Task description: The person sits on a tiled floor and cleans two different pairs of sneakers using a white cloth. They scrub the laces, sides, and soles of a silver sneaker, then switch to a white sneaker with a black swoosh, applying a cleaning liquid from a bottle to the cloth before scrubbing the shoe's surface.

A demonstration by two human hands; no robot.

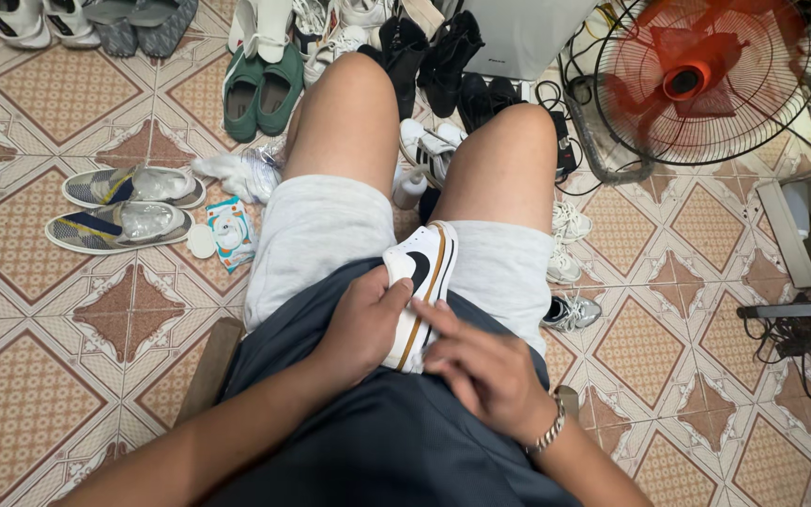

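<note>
A white sneaker (417, 293) with a black side mark and a tan stripe along its sole lies on the person's lap, between the thighs, toe pointing away from the body. It rests on the light grey shorts (316, 235), its heel end against the dark blue shirt (368, 441).

The left hand (360, 324) curls around the sneaker's left side, thumb pressed on the upper near the black mark, fingers tucked underneath out of sight. The right hand (481, 371) lies flat against the sole side, fingers loosely spread with the forefinger stretched along the tan stripe. A chain bracelet (549, 434) circles the right wrist.

The person sits on a wooden stool (206, 368), its edge showing at the left hip, over a tiled floor (39, 376) patterned in brown and cream.

Just left of the left thigh lie a blue wet-wipe pack (230, 232), a small white round lid (201, 241) and a crumpled clear plastic bag (253, 171). Farther left sit 2 grey striped slip-on shoes (124, 208) stuffed with plastic. 2 green shoes (262, 89) stand beyond the knees, with black boots (429, 52) and more white sneakers nearby. A red fan (706, 80) in a wire cage stands at the upper right.
</note>
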